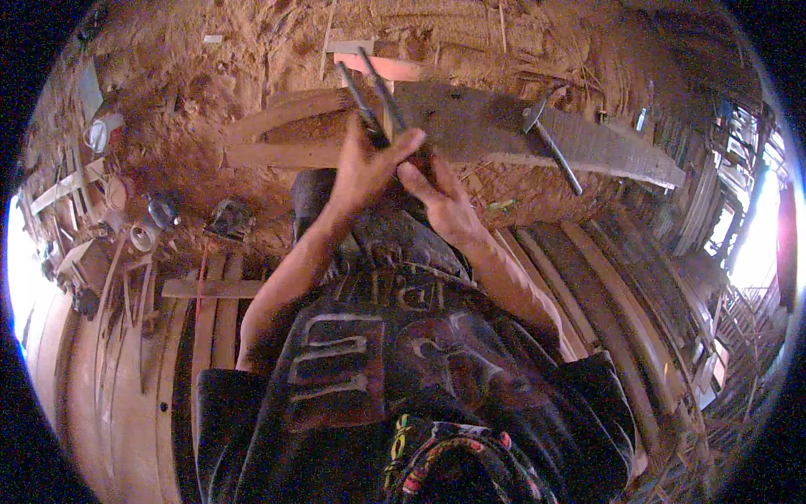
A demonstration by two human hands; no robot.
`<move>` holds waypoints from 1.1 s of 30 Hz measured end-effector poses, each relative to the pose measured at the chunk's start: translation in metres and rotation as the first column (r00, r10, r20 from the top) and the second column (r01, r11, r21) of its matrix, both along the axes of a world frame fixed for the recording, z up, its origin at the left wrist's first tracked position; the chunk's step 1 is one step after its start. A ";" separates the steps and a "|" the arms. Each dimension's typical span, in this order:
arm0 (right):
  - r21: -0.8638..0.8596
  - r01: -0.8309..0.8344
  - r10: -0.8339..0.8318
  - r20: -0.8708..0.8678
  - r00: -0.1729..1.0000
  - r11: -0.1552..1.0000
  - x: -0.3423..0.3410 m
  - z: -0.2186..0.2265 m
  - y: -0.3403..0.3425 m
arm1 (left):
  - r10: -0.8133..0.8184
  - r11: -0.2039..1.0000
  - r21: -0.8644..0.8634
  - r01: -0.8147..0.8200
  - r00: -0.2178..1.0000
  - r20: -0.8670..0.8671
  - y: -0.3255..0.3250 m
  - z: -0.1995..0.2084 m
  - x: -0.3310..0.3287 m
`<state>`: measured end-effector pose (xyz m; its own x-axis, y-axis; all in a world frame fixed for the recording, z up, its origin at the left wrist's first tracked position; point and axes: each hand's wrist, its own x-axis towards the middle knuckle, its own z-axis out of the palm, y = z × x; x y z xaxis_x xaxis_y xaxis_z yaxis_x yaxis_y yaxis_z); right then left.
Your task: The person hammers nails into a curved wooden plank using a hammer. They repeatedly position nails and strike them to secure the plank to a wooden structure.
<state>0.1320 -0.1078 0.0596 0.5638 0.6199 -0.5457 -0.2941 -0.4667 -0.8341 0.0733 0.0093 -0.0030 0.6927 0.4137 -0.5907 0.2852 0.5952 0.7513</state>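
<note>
Two hands close together on a pair of dark rods (381, 89).
Forearms converge; the left hand (363, 170), thumb stretched across, and the right hand (446, 203), fingers curled, grip the rods' lower ends before the board (478, 118).

There are two hands (363, 172), two dark bars (383, 90) and one hammer (555, 154).

The rough brown floor (189, 134) spread all around the wide gray plank (478, 126). Far to the plank's right, bright white light (762, 239) shone in. More light (20, 273) glowed far to its left. Pale boards (117, 378) lay to its near left, brown boards (628, 290) to its near right.
</note>
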 end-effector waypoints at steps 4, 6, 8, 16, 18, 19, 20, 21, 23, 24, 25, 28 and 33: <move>-0.259 0.107 -0.145 -0.134 0.980 0.960 0.036 0.013 -0.044 | -0.325 0.901 0.281 0.330 0.943 -0.066 -0.011 0.015 0.029; -0.296 0.162 -0.203 -0.116 0.972 0.942 0.052 0.012 -0.067 | -0.327 0.468 0.809 0.356 0.920 -0.216 -0.016 0.004 0.033; -0.272 0.260 -0.287 -0.065 0.956 0.927 0.065 0.014 -0.081 | -0.349 0.304 0.780 0.547 0.826 -0.443 -0.017 0.000 0.035; -0.441 0.100 -0.098 0.027 0.995 0.892 0.095 0.034 -0.123 | -0.604 0.098 0.871 0.482 0.724 -0.332 -0.026 0.002 0.004; -0.495 -0.179 0.399 0.383 0.833 0.850 0.116 0.049 -0.115 | -0.531 0.208 0.936 0.284 0.836 -0.135 -0.027 0.029 0.027; -0.559 -0.287 0.597 0.514 0.616 0.778 0.127 0.062 -0.107 | -0.485 0.259 0.950 0.174 0.874 -0.028 -0.029 0.042 0.042; -0.586 -0.284 0.615 0.503 0.607 0.759 0.133 0.075 -0.096 | -0.482 0.267 0.948 0.174 0.876 -0.025 -0.033 0.054 0.057; -0.593 -0.318 0.644 0.489 0.588 0.740 0.137 0.085 -0.090 | -0.483 0.281 0.944 0.173 0.875 -0.017 -0.036 0.066 0.072; -0.602 -0.384 0.698 0.463 0.547 0.700 0.145 0.101 -0.082 | -0.588 0.348 0.903 0.250 0.809 0.003 -0.043 0.070 0.085; -0.594 -0.403 0.706 0.465 0.534 0.696 0.152 0.111 -0.070 | -0.676 0.397 0.856 0.332 0.737 0.027 -0.043 0.067 0.089; -0.550 -0.381 0.652 0.470 0.595 0.743 0.156 0.116 -0.064 | -0.751 0.432 0.801 0.416 0.657 0.064 -0.043 0.064 0.093; -0.310 -0.267 0.369 0.343 0.864 0.913 0.166 0.118 -0.059 | -0.658 0.644 0.654 0.398 0.724 0.208 -0.051 0.063 0.098; -0.149 -0.069 0.086 0.109 0.990 0.986 0.147 0.082 -0.077 | -0.058 0.998 0.046 0.047 0.961 0.269 -0.068 0.067 0.112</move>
